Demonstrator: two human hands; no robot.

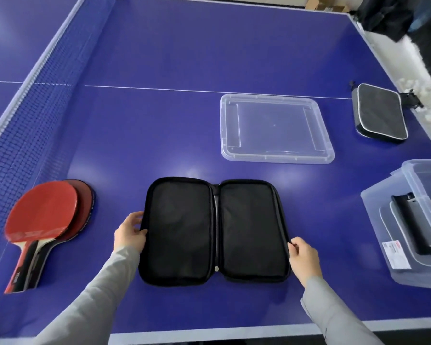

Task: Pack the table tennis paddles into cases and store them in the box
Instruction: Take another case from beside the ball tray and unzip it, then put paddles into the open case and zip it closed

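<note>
Your left hand point(131, 230) grips the left edge of the open case point(215, 231) with its fingers curled over the rim, and your right hand point(304, 255) pinches the right edge near the zipper track. The case lies flat and spread in 2 halves on the blue surface point(159, 58), directly in front of you.

The 2 paddles point(45, 220) lie stacked to your left, near the net point(23, 125), handles pointing toward you. They look light and rigid, with grippy rubber faces; taking each by the handle seems the safest hold and keeps fingers off the rubber. The case looks soft-sided and padded, likely to flex, so holding it by the rims as you do now should keep it open.

The clear box point(413, 220) at the right is cut off by the frame edge; something dark already sits inside, but you cannot make out exactly what. Its lid point(276, 128) rests beyond the case. A second, closed case point(381, 113) lies at the far right. The mesh lining hides whether the pockets hold anything.
</note>
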